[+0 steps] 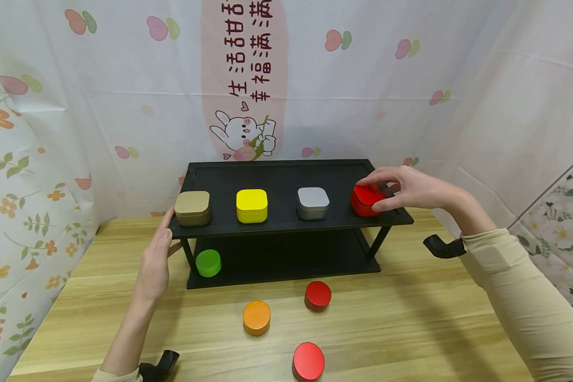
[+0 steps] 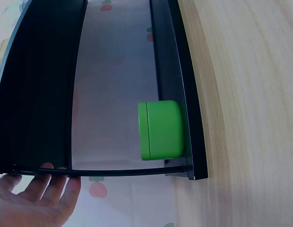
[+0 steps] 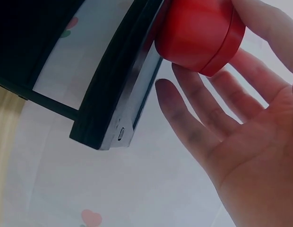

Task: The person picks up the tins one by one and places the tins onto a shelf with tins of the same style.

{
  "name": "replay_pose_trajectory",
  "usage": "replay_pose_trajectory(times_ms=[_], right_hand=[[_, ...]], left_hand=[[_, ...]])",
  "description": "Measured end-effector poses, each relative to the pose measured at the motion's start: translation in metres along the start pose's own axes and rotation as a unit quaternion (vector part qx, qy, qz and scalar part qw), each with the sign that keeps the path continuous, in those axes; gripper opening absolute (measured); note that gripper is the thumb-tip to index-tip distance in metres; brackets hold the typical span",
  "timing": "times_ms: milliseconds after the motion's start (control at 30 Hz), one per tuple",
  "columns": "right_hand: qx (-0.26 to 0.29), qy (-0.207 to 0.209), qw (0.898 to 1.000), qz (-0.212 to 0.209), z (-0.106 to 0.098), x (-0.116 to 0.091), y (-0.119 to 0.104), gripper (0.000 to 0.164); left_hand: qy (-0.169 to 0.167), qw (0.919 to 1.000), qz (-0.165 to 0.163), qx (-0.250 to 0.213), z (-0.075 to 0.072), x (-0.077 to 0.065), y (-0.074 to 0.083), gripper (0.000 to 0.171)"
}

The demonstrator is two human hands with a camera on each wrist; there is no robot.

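My right hand [image 1: 413,188] grips a red rounded-square tin [image 1: 366,200] at the right end of the black two-tier shelf's top [image 1: 277,225]. In the right wrist view the thumb and fingers of the right hand [image 3: 260,123] close around the red tin [image 3: 198,33], right at the shelf edge. At the shelf's left end my left hand [image 1: 155,265] holds the upper tier's side edge; the left wrist view shows its fingertips [image 2: 71,189] hooked at that edge. Left to right on the top stand a gold tin [image 1: 192,208], a yellow tin [image 1: 252,206] and a silver tin [image 1: 312,203].
A green round tin [image 1: 208,263] sits on the lower tier at the left. On the wooden table [image 1: 387,329] in front stand an orange round tin [image 1: 256,317] and two red round tins, one nearer the shelf [image 1: 318,295]. A patterned curtain [image 1: 143,122] hangs behind.
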State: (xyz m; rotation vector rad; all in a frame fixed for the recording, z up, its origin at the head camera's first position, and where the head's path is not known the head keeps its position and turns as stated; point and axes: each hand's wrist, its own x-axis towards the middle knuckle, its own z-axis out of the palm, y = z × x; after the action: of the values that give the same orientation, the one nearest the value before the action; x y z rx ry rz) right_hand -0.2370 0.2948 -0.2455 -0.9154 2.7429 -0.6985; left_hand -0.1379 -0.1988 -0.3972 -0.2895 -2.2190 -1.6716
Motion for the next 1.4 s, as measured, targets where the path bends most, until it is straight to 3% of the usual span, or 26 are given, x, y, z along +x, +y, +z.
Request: replay_pose_trajectory(times_ms=[367,833,1200,1400], right_hand=[[-0.002,0.009,1.0,0.005,0.0,-0.002,-0.001,0.064],[-0.005,0.077,0.997,0.031,-0.001,-0.019,-0.012,0.056],[-0.022,0.13,0.991,0.016,0.005,-0.035,-0.019,0.055],[-0.03,0.161,0.986,-0.024,0.012,-0.039,-0.027,0.053]], left_hand=[[0.0,1.0,0.004,0.005,0.0,0.0,-0.001,0.054],[0.0,1.0,-0.005,0.007,0.0,0.0,0.0,0.053],[-0.002,0.9999,-0.007,0.007,0.0,0.0,0.0,0.055],[-0.001,1.0,-0.004,0.002,0.0,0.0,0.001,0.054]])
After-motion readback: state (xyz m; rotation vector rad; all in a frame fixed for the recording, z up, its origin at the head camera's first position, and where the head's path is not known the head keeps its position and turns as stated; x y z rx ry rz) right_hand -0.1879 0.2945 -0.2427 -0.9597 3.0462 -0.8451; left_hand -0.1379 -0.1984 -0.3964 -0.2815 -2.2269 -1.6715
